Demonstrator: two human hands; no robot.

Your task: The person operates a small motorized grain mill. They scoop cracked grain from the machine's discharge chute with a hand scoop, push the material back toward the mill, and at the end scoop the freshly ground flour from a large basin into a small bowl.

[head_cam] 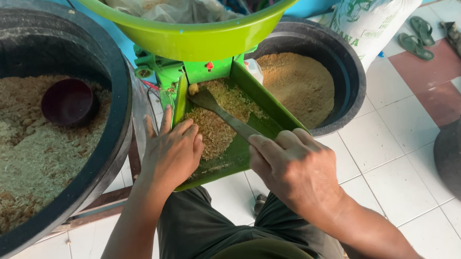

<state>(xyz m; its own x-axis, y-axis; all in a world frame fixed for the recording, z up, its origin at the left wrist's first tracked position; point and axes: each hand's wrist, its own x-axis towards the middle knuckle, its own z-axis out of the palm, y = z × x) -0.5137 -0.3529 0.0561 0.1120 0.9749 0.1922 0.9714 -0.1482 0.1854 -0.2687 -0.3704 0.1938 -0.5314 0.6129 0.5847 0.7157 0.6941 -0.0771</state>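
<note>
A green metal chute tray [269, 102] slopes down from a green machine and holds a layer of tan husky grain [214, 130]. My left hand [170, 152] rests flat on the tray's left edge, fingers spread, touching the grain. Gripped in my right hand [294, 168] is the handle of a grey metal scoop [217, 109], whose blade lies in the grain near the tray's top.
A big green basin [196, 40] with plastic bags sits atop the machine. A large black tub [84, 36] of tan meal with a dark red bowl [69, 102] stands left. Another black tub [344, 57] of finer brown meal is behind; a third at right. White sack, sandals on tiled floor.
</note>
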